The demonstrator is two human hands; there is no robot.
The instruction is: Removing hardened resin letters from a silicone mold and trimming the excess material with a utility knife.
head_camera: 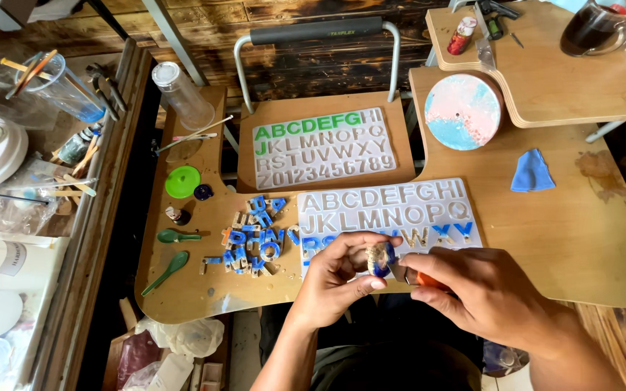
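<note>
My left hand (338, 274) pinches a small blue and beige cast letter piece (380, 258) between thumb and fingers. My right hand (483, 286) grips an orange-handled knife (420, 278) whose short blade touches the piece's edge. Both hands hover over the near edge of a clear silicone letter mould (393, 205), with blue filling in some of its lower cavities. A pile of finished blue, orange and beige letters (253, 239) lies just left of the mould.
A second letter mould (324, 146) with green-filled cavities rests on the chair seat behind. A green lid (182, 181), two green spoons (172, 250), a clear plastic jar (180, 94), a round pink and blue disc (462, 111), a blue cloth (532, 172) and a dark mug (593, 29) stand around.
</note>
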